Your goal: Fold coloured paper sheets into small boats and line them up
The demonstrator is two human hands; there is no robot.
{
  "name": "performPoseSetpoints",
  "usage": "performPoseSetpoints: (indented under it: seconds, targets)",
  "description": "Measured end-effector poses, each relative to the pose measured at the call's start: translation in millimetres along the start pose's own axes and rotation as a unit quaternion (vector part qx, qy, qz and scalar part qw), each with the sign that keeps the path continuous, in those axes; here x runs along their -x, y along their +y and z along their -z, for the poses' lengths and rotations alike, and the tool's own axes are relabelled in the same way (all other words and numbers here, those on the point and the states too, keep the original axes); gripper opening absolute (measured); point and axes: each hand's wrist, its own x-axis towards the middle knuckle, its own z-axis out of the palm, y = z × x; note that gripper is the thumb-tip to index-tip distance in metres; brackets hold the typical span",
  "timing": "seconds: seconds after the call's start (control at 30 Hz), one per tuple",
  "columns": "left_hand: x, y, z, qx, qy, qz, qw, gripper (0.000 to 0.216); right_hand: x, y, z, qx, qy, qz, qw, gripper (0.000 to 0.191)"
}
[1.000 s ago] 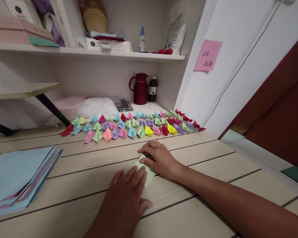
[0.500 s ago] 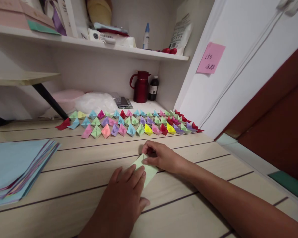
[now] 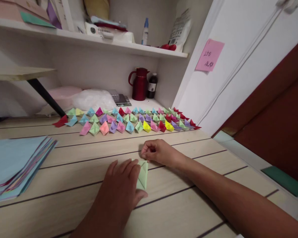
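A small light-green folded paper (image 3: 143, 177) lies on the wooden table, creases showing on its visible right part. My left hand (image 3: 123, 185) rests over its left side, fingers stretched out across it and thumb apart by its lower edge. Close to the paper's top right corner is my right hand (image 3: 155, 152), fingers curled and pressed together. Whether a bit of the corner is between those fingertips cannot be seen. Beyond my hands stand rows of small folded paper boats (image 3: 129, 127) in many colours.
A stack of coloured paper sheets (image 3: 17, 162), light blue on top, lies at the left. Behind the boats are a white plastic bag (image 3: 93, 100), a dark red jug (image 3: 139, 85) and a dark bottle (image 3: 152, 86). A pink note (image 3: 209, 55) is on the wall.
The green paper has turned, so its right edge now stands nearly upright in view. My right thumb has come off the paper's face, and the hand sits at its top corner.
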Motion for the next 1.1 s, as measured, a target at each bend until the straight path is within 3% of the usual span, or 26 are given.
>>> performPoseSetpoints:
  seconds: [0.2,0.33,0.47,0.6,0.7,0.83,0.93,1.1]
  targets:
    - [2,-1,6,0.051,0.016,0.011,0.999,0.057,9,-4,14,0.034,-0.086,0.068,0.993,0.019]
    - [4,-3,7,0.066,0.02,0.013,0.998,0.05,12,-7,27,0.092,-0.143,0.174,0.97,0.051]
    - [4,-3,8,0.08,0.018,0.012,0.997,0.043,15,-12,22,0.152,-0.142,0.264,0.942,0.046]
    - [3,-6,6,0.087,0.013,0.011,0.996,0.043,14,-10,12,0.18,-0.129,0.293,0.93,0.031]
    - [2,-7,3,0.077,0.007,0.013,0.997,0.053,12,-6,12,0.181,-0.113,0.297,0.931,0.02]
    - [3,-7,4,0.064,-0.004,0.018,0.998,0.055,11,-7,18,0.156,-0.119,0.251,0.948,0.035]
    - [4,-7,5,0.064,-0.007,0.013,0.998,0.052,13,-10,20,0.103,-0.145,0.197,0.964,0.032]
    - [4,-8,4,0.057,-0.011,0.014,0.998,0.053,14,-12,13,0.205,-0.064,0.172,0.962,0.029]
